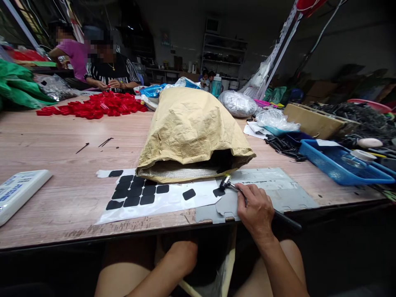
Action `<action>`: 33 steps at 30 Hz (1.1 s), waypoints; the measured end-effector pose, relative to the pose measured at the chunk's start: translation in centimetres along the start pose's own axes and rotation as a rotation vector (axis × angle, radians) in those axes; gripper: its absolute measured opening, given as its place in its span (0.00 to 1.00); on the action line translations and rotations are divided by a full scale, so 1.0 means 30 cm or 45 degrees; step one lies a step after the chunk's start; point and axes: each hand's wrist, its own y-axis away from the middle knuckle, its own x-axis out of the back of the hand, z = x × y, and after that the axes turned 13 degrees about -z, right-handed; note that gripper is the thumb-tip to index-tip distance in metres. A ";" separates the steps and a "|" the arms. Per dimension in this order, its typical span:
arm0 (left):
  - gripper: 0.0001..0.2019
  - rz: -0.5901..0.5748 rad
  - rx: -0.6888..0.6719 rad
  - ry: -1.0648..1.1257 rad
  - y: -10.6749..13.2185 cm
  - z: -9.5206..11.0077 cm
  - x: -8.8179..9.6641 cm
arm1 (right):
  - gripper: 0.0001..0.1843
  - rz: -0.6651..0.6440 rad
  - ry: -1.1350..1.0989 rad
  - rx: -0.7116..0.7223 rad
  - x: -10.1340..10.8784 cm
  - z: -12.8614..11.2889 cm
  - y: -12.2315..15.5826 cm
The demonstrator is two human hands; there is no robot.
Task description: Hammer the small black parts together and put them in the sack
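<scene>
My right hand (256,210) is closed around the handle of a small hammer (227,182) at the table's front edge. The hammer's metal head rests on a black pad (218,192) lying where a white backing sheet (173,200) meets a grey metal plate (278,189). Several black rounded-square pads (133,192) sit in rows on the white sheet. My left hand (182,255) is below the table edge, by my lap; its fingers are hidden.
A big brown paper sack (188,132) lies open just behind the sheet. Blue trays (340,163) and black parts (284,146) stand right. A white device (18,192) lies left. Red parts (95,107) are piled far left, where two people sit.
</scene>
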 end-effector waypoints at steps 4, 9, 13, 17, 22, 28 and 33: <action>0.14 -0.131 -0.429 -0.134 0.131 0.106 0.174 | 0.15 -0.001 0.017 -0.010 -0.003 0.000 0.002; 0.15 0.329 -0.661 0.072 0.034 0.154 0.439 | 0.15 0.014 0.012 0.005 -0.005 0.003 0.001; 0.20 0.781 -0.335 0.104 -0.147 0.103 0.563 | 0.15 0.003 -0.004 0.008 -0.007 0.006 -0.001; 0.25 0.994 -0.186 0.018 -0.197 0.042 0.613 | 0.15 -0.008 -0.001 -0.010 -0.009 0.004 -0.002; 0.22 1.169 -0.083 -0.173 -0.201 0.025 0.612 | 0.15 -0.029 0.001 -0.040 -0.006 -0.003 -0.002; 0.16 1.202 -0.022 -0.321 -0.229 0.050 0.602 | 0.15 -0.058 -0.002 -0.052 0.012 -0.014 -0.004; 0.11 1.080 -0.163 -0.390 -0.124 0.065 0.555 | 0.15 -0.064 -0.001 -0.054 0.013 -0.015 -0.005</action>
